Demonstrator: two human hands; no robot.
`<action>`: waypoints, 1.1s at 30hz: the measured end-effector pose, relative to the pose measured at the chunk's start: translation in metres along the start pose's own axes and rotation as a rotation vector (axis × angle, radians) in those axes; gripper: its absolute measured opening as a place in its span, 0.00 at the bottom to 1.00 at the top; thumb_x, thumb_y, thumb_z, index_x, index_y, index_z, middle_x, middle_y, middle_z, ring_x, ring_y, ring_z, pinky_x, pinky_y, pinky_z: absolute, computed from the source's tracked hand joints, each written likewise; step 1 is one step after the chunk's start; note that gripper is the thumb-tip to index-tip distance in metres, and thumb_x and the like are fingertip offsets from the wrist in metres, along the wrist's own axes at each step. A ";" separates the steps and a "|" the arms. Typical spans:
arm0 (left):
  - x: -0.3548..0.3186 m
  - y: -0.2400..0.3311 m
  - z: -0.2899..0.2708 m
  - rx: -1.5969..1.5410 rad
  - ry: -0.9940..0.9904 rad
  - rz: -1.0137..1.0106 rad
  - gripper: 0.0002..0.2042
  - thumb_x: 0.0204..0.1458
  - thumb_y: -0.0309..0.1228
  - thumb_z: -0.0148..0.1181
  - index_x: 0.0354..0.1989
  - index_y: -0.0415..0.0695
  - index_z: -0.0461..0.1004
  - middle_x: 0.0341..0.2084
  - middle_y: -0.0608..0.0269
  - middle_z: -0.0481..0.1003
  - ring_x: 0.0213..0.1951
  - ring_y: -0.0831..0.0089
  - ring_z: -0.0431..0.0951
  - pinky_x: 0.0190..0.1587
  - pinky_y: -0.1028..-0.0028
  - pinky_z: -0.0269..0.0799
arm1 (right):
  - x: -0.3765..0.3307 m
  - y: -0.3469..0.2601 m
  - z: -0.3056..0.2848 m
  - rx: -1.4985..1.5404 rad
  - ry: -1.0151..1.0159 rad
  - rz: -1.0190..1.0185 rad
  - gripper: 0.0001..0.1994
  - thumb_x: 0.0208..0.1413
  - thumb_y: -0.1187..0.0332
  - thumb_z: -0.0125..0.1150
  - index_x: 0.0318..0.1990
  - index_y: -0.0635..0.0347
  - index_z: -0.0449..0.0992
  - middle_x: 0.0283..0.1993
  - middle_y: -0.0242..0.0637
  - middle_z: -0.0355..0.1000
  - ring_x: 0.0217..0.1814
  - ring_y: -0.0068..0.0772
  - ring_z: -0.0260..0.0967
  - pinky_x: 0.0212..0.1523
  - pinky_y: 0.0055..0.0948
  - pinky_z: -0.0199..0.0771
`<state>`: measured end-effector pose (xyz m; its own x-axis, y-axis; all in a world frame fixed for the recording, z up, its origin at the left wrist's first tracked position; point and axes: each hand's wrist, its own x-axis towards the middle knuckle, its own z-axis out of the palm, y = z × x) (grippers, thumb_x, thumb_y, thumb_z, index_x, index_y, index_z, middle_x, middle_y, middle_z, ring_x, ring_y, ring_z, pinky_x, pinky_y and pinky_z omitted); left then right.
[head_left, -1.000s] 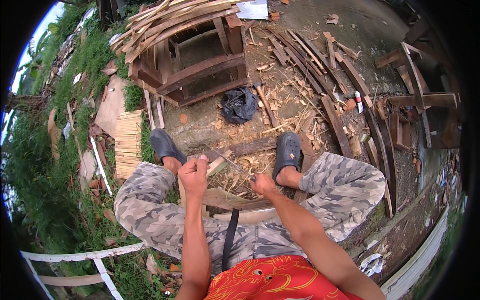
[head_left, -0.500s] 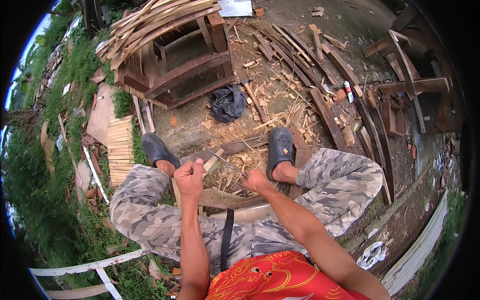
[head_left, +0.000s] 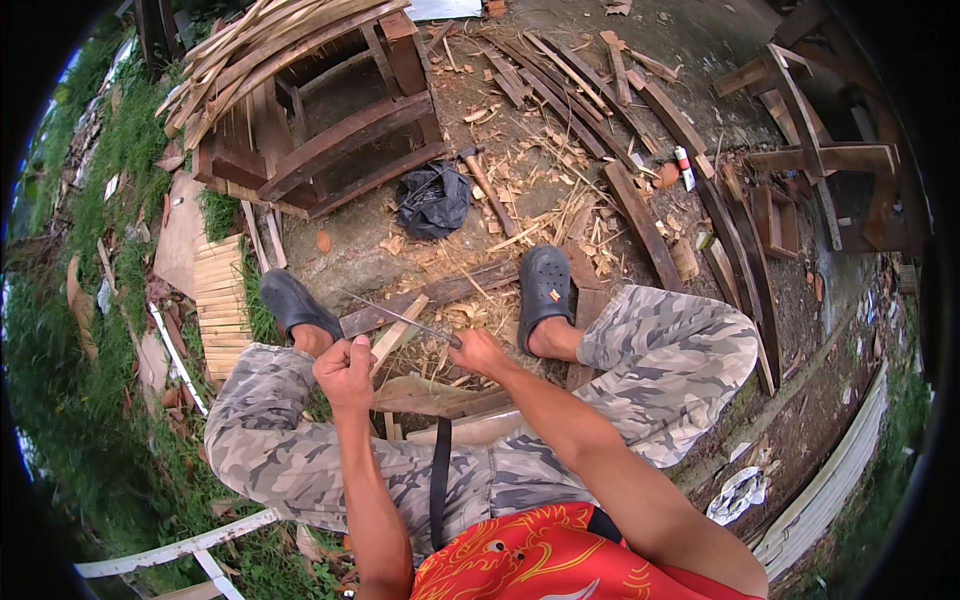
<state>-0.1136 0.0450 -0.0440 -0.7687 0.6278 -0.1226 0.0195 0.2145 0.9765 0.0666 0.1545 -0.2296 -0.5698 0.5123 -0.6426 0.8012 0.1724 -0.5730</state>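
Observation:
My right hand (head_left: 480, 353) grips the handle of a long, thin-bladed knife (head_left: 385, 310). Its blade points left and away from me, crossing a pale wooden strip (head_left: 402, 332). My left hand (head_left: 345, 375) is closed in a fist at the strip's near end, thumb uppermost; the fingers hide how it grips the wood. Beneath the blade, a dark plank (head_left: 480, 283) lies between my two dark clogs. A wider board (head_left: 430, 397) rests on the ground close to my lap. Wood shavings are scattered around these pieces.
A dark wooden frame (head_left: 350, 145) stands far left, stacked with thin strips (head_left: 270, 50). Near it are a black plastic bag (head_left: 433, 200) and a hammer (head_left: 490, 190). Dark planks (head_left: 640, 225) lie to the right, beside a white tube (head_left: 685, 168). A bundle of pale slats (head_left: 222, 305) lies left.
Both hands have shifted left in the picture, with the knife and strip, as the whole view has shifted too. More of the blade now reaches past the strip.

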 end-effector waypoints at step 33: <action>0.016 -0.007 -0.008 -0.247 0.067 -0.001 0.17 0.59 0.24 0.59 0.16 0.38 0.69 0.13 0.69 0.66 0.16 0.85 0.60 0.19 0.80 0.54 | -0.006 0.013 0.011 -0.035 -0.045 0.231 0.18 0.52 0.58 0.59 0.45 0.59 0.81 0.41 0.57 0.78 0.49 0.58 0.76 0.52 0.48 0.76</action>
<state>-0.1310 0.0473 -0.0509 -0.8092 0.5752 -0.1200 -0.1321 0.0209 0.9910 0.0780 0.1446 -0.2388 -0.3776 0.5032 -0.7773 0.9166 0.0842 -0.3908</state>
